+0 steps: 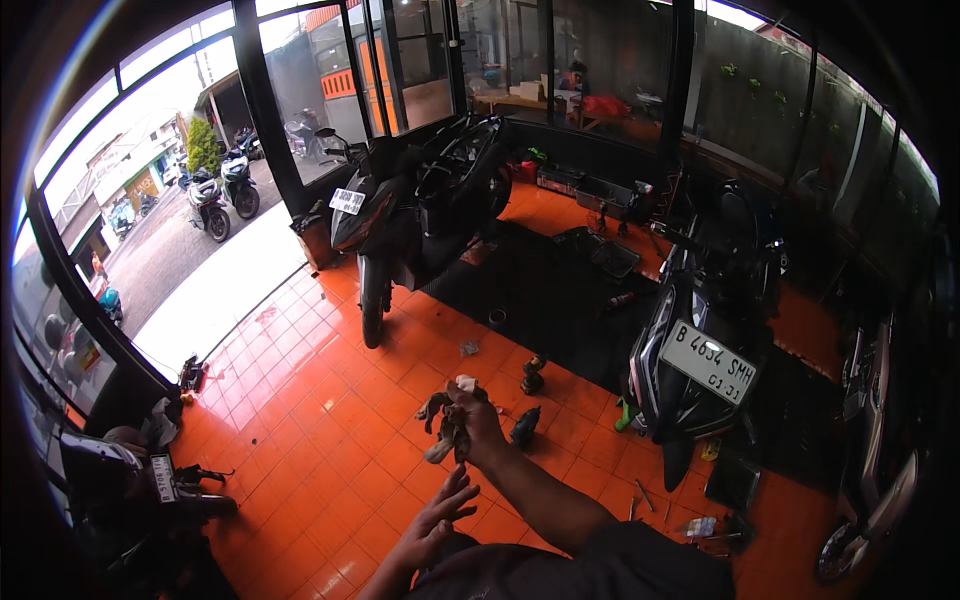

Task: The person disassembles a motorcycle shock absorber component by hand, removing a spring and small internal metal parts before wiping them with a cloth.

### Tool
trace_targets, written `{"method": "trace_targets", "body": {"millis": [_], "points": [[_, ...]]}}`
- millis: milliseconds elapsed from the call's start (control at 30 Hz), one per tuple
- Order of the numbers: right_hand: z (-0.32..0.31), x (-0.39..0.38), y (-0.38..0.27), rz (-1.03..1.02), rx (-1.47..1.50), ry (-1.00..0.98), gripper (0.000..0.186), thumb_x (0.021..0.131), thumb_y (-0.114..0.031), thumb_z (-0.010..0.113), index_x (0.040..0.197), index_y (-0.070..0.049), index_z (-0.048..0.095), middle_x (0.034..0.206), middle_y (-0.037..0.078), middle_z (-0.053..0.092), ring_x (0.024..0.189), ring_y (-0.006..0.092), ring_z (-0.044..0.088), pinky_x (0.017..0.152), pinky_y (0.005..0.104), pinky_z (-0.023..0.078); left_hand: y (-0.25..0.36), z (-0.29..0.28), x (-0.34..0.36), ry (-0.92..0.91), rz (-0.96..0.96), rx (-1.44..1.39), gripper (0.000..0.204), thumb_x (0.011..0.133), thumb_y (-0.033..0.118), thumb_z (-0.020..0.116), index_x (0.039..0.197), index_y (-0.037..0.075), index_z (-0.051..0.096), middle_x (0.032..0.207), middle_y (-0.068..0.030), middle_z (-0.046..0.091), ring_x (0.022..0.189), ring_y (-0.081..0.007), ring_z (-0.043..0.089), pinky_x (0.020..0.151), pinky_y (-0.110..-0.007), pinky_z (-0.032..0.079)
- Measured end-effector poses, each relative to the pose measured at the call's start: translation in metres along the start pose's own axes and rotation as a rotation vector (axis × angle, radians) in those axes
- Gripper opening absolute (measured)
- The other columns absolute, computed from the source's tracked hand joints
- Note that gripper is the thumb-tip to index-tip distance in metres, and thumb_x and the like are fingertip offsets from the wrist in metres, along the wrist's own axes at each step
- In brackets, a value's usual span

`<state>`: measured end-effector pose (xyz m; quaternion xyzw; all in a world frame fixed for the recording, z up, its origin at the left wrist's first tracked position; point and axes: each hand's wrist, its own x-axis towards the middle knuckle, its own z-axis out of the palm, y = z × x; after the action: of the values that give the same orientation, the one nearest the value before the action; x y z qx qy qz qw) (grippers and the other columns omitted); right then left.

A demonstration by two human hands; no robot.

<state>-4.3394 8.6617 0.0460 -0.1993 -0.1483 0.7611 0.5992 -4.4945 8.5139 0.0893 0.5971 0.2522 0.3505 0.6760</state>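
My right hand (pixel 474 420) is raised in front of me, shut on a dirty, crumpled rag (pixel 445 425) that hangs from its fingers. My left hand (pixel 432 520) is lower, open with fingers spread, holding nothing, just below the rag. Two small dark metal parts (pixel 531 377) (pixel 524 428) stand on the orange tiled floor (pixel 320 420) just right of my right hand.
A black scooter (pixel 420 215) stands ahead on the left. Another black scooter (pixel 700 340) with a white plate stands at the right, and a third (pixel 870 480) at the far right. A black floor mat (pixel 545 290) lies between them. Hand tools (pixel 640 495) lie near the right scooter.
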Motion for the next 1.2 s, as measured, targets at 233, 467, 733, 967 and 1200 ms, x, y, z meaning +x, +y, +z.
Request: {"method": "trace_targets", "body": {"millis": [233, 467, 733, 967, 1200], "points": [[-0.125, 0.201, -0.122, -0.160, -0.710, 0.424, 0.020, 0.087, -0.016, 0.068, 0.102, -0.004, 0.060, 0.084, 0.006, 0.067, 0.065, 0.0127, 0.064, 0.057, 0.0290, 0.053, -0.065, -0.243, 0.092, 0.811, -0.524, 0.095, 0.046, 0.100, 0.029, 0.049, 0.132, -0.004, 0.052, 0.133, -0.0169, 0.053, 0.113, -0.0296, 0.060, 0.089, -0.039, 0.048], [-0.300, 0.157, -0.029, 0.682, -1.073, 1.113, 0.042, 0.088, -0.025, 0.067, 0.117, 0.003, 0.056, 0.098, 0.016, 0.067, 0.069, 0.0210, 0.067, 0.053, 0.0355, 0.052, -0.020, -0.419, 0.339, 0.449, -0.533, 0.510, 0.045, 0.095, 0.029, 0.056, 0.127, -0.003, 0.056, 0.111, -0.0156, 0.066, 0.102, -0.0199, 0.062, 0.087, -0.032, 0.047], [-0.315, 0.262, -0.064, 0.834, -0.482, 1.052, 0.050, 0.089, -0.033, 0.063, 0.129, -0.004, 0.054, 0.119, 0.017, 0.063, 0.101, 0.0251, 0.064, 0.081, 0.0370, 0.051, -0.023, -0.460, 0.638, 0.136, -0.128, 0.782, 0.034, 0.093, 0.017, 0.060, 0.122, 0.000, 0.060, 0.117, -0.0193, 0.065, 0.102, -0.0244, 0.066, 0.088, -0.035, 0.049], [-0.358, 0.552, -0.302, 0.690, -1.300, 0.858, 0.058, 0.076, -0.035, 0.078, 0.116, 0.003, 0.058, 0.095, 0.015, 0.068, 0.083, 0.0237, 0.067, 0.072, 0.0365, 0.053, -0.064, -0.439, 0.812, -0.061, -0.422, 0.414, 0.047, 0.093, 0.023, 0.061, 0.133, 0.000, 0.049, 0.117, -0.0161, 0.064, 0.109, -0.0218, 0.063, 0.093, -0.033, 0.047], [-0.267, 0.775, -0.497, 0.092, -0.438, 0.466, 0.066, 0.092, -0.055, 0.053, 0.124, 0.003, 0.057, 0.111, 0.013, 0.066, 0.100, 0.0174, 0.063, 0.091, 0.0297, 0.048, -0.069, -0.465, 1.024, -0.254, -0.040, 0.726, 0.086, 0.082, 0.034, 0.075, 0.147, 0.001, 0.029, 0.150, -0.0259, 0.030, 0.141, -0.0338, 0.030, 0.111, -0.043, 0.031]]}}
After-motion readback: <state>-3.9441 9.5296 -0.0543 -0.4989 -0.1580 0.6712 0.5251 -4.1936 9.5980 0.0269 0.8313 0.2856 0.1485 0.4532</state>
